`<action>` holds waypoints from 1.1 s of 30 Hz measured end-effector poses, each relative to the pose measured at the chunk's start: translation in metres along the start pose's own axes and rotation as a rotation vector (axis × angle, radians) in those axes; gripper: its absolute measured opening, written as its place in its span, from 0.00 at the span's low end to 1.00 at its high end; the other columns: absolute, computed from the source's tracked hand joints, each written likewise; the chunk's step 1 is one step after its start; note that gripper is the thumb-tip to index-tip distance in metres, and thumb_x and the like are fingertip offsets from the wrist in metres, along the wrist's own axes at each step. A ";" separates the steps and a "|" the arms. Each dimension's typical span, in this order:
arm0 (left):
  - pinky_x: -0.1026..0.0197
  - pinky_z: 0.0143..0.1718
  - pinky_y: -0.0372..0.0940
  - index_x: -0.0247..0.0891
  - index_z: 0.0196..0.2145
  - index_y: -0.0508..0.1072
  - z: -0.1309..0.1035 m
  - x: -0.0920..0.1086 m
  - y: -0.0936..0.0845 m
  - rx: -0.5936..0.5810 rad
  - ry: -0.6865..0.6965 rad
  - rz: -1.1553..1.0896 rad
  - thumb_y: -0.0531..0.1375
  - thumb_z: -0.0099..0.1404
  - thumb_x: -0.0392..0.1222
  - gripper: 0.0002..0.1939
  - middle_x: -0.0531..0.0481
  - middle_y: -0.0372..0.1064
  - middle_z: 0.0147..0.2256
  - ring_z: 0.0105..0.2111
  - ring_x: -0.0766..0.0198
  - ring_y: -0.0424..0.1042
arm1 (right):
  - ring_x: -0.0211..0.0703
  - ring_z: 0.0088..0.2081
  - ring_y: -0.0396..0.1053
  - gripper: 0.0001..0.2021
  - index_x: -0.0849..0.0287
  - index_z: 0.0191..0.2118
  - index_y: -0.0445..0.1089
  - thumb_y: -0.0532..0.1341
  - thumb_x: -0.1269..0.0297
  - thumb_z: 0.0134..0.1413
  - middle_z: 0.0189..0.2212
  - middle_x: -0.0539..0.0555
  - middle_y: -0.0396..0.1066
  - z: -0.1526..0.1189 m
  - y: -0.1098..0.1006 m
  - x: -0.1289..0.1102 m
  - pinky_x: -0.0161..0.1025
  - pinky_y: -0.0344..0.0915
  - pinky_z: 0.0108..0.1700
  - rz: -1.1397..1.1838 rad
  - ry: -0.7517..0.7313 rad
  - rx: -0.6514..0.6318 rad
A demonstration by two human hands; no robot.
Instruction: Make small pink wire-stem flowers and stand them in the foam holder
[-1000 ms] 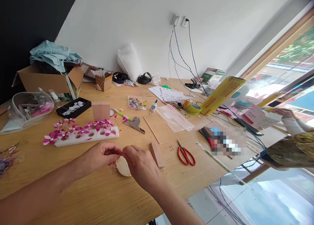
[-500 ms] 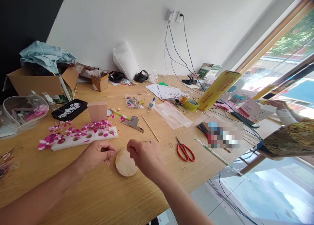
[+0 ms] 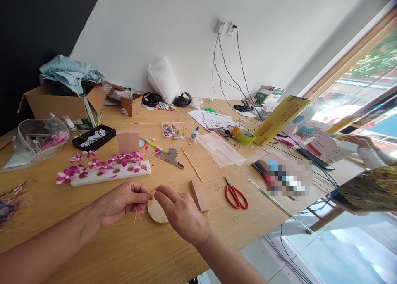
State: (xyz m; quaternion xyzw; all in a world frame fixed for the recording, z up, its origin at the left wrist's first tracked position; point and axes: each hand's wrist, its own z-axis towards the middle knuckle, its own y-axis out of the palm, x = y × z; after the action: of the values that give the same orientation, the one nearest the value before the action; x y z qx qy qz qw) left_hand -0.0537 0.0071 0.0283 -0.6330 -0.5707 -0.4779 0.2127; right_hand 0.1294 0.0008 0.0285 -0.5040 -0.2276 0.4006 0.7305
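My left hand [image 3: 128, 201] is closed in a pinch above the table, and a small bunch of pink thread [image 3: 139, 211] hangs below its fingers. My right hand [image 3: 182, 215] meets it from the right, its fingers pressed together at the left fingertips. Whatever it pinches is too small to make out. Beneath the hands lies a round wooden disc [image 3: 157, 214], partly covered by the right hand. A wooden block [image 3: 199, 195] rests just right of that hand. Behind my left hand, pink flowers on wire stems [image 3: 105, 166] stand by a white foam strip with holes [image 3: 93, 180].
Red-handled scissors [image 3: 236, 196] lie to the right, with a thin wooden stick [image 3: 192, 165] and a metal clip [image 3: 170, 157] farther back. A glue bottle [image 3: 194, 134] stands near a bead box [image 3: 171, 130]. Another person's sleeve [image 3: 369, 182] shows at the far right.
My right hand has come closer to the left, so their fingertips meet. The wooden block beside it now shows clearly. The whole view has shifted slightly.
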 end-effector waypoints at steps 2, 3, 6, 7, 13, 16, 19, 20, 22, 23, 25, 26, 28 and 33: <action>0.68 0.23 0.55 0.34 0.21 0.72 0.000 0.000 0.001 -0.005 -0.010 0.000 0.69 0.41 0.43 0.12 0.56 0.63 0.19 0.20 0.73 0.58 | 0.38 0.27 0.67 0.11 0.62 0.33 0.64 0.47 0.78 0.56 0.30 0.54 0.69 -0.002 0.002 0.002 0.32 0.59 0.25 0.014 0.006 -0.006; 0.68 0.22 0.55 0.34 0.21 0.72 0.000 0.001 0.001 -0.010 -0.011 0.015 0.69 0.42 0.43 0.11 0.56 0.62 0.18 0.20 0.72 0.58 | 0.38 0.26 0.66 0.10 0.61 0.32 0.64 0.48 0.78 0.55 0.28 0.52 0.69 -0.003 0.003 0.001 0.32 0.58 0.25 0.034 0.022 -0.006; 0.66 0.21 0.55 0.36 0.21 0.72 0.000 0.002 0.004 -0.012 0.030 0.194 0.65 0.45 0.45 0.10 0.56 0.61 0.17 0.19 0.70 0.58 | 0.35 0.24 0.65 0.10 0.60 0.29 0.63 0.50 0.80 0.51 0.24 0.50 0.67 -0.002 0.006 -0.002 0.30 0.56 0.25 0.189 0.178 0.014; 0.65 0.21 0.55 0.36 0.21 0.72 0.000 0.003 0.005 0.012 0.081 0.312 0.64 0.47 0.45 0.09 0.56 0.60 0.16 0.19 0.69 0.58 | 0.35 0.23 0.64 0.10 0.60 0.29 0.62 0.50 0.80 0.51 0.23 0.49 0.66 -0.001 0.007 -0.004 0.30 0.56 0.25 0.271 0.268 0.020; 0.62 0.27 0.55 0.40 0.22 0.76 0.000 0.006 0.015 0.202 0.566 0.887 0.55 0.53 0.42 0.10 0.53 0.62 0.22 0.24 0.64 0.62 | 0.30 0.15 0.61 0.09 0.60 0.25 0.62 0.51 0.77 0.53 0.16 0.44 0.64 0.014 0.001 0.000 0.27 0.53 0.19 0.717 0.745 -0.134; 0.63 0.24 0.55 0.38 0.21 0.74 0.003 0.008 0.013 0.158 0.381 0.720 0.58 0.51 0.43 0.08 0.54 0.62 0.20 0.21 0.66 0.60 | 0.33 0.20 0.67 0.07 0.60 0.28 0.65 0.54 0.75 0.53 0.22 0.48 0.70 0.010 -0.008 0.004 0.29 0.59 0.24 0.563 0.719 -0.048; 0.64 0.23 0.55 0.36 0.21 0.73 0.005 0.009 0.010 0.094 0.152 0.416 0.62 0.48 0.44 0.08 0.56 0.61 0.18 0.19 0.68 0.58 | 0.40 0.36 0.70 0.06 0.59 0.38 0.67 0.54 0.72 0.56 0.40 0.56 0.71 -0.003 -0.014 0.002 0.33 0.64 0.34 0.291 0.415 0.216; 0.65 0.23 0.55 0.36 0.21 0.73 0.006 0.009 0.009 0.076 0.105 0.325 0.63 0.47 0.44 0.09 0.56 0.62 0.18 0.20 0.69 0.58 | 0.41 0.40 0.69 0.08 0.60 0.42 0.66 0.53 0.71 0.57 0.44 0.58 0.69 -0.007 -0.014 0.001 0.33 0.64 0.35 0.235 0.294 0.242; 0.66 0.24 0.55 0.35 0.22 0.73 0.005 0.009 0.009 0.049 0.039 0.178 0.66 0.45 0.44 0.10 0.56 0.63 0.20 0.21 0.71 0.58 | 0.41 0.40 0.69 0.10 0.61 0.44 0.64 0.49 0.72 0.60 0.46 0.60 0.68 -0.014 -0.011 -0.001 0.33 0.64 0.33 0.147 0.115 0.190; 0.66 0.24 0.55 0.34 0.22 0.73 0.005 0.008 0.009 0.032 0.007 0.125 0.67 0.44 0.43 0.10 0.56 0.63 0.20 0.21 0.71 0.58 | 0.41 0.39 0.70 0.11 0.62 0.44 0.63 0.48 0.72 0.60 0.46 0.61 0.68 -0.016 -0.008 -0.001 0.33 0.64 0.32 0.110 0.067 0.145; 0.67 0.24 0.55 0.34 0.22 0.73 0.005 0.008 0.010 -0.004 -0.034 0.066 0.68 0.43 0.42 0.11 0.56 0.63 0.19 0.20 0.72 0.57 | 0.41 0.36 0.70 0.12 0.63 0.43 0.64 0.46 0.74 0.60 0.44 0.61 0.69 -0.017 -0.002 0.002 0.33 0.64 0.29 0.059 0.039 0.082; 0.67 0.24 0.55 0.34 0.22 0.72 0.005 0.008 0.011 -0.020 -0.044 0.054 0.68 0.43 0.42 0.11 0.56 0.62 0.19 0.20 0.72 0.57 | 0.41 0.36 0.70 0.12 0.63 0.42 0.64 0.45 0.75 0.59 0.43 0.61 0.69 -0.017 0.001 0.005 0.33 0.63 0.28 0.048 0.038 0.062; 0.67 0.24 0.55 0.34 0.21 0.72 0.005 0.007 0.012 -0.046 -0.052 0.057 0.68 0.44 0.41 0.10 0.57 0.61 0.18 0.20 0.72 0.57 | 0.40 0.34 0.70 0.13 0.63 0.39 0.65 0.45 0.78 0.57 0.40 0.60 0.70 -0.017 0.006 0.009 0.32 0.63 0.27 0.052 0.040 0.040; 0.66 0.23 0.54 0.36 0.22 0.71 0.007 0.008 0.016 -0.056 0.017 0.274 0.63 0.49 0.42 0.07 0.57 0.60 0.18 0.20 0.70 0.57 | 0.36 0.26 0.67 0.12 0.60 0.30 0.64 0.47 0.80 0.52 0.25 0.52 0.69 -0.015 0.007 0.009 0.30 0.60 0.27 0.287 0.215 0.039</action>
State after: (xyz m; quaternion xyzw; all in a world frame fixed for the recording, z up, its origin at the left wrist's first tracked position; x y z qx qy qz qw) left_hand -0.0372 0.0126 0.0362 -0.7066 -0.4636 -0.4655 0.2629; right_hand 0.1433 0.0011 0.0160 -0.5567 -0.0661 0.4488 0.6958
